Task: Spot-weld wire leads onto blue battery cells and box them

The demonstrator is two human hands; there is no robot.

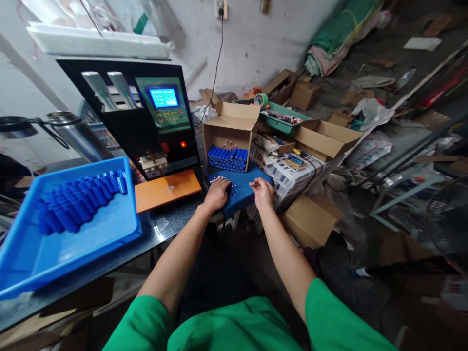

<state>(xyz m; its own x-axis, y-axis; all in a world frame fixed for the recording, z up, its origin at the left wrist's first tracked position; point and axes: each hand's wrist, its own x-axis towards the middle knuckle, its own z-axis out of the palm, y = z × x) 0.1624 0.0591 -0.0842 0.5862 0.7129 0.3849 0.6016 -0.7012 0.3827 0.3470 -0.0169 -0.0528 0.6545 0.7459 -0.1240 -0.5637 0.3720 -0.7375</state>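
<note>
My left hand [218, 192] is closed over a bunch of thin wire leads [231, 191] on a blue surface [237, 205]. Small white and red ends of the leads show past its fingertips, and dark strands come out beside the thumb. A short way to the right, my right hand [262, 191] hovers with its palm turned up and fingers curled into a pinch. Whatever the pinch holds, if anything, is too small to make out. Just beyond both hands, an open cardboard box [229, 129] contains rows of blue cylindrical cells [227, 158], some with leads on top.
To the left, a black machine with a lit screen [163, 97] and an orange plate [168, 190] stands beside a blue tray [98, 243] of blue cylinders [76, 200]. A steel flask [75, 134] is behind the tray. Rightward are a white crate [283, 178], a green bin [280, 122] and cardboard boxes [310, 219].
</note>
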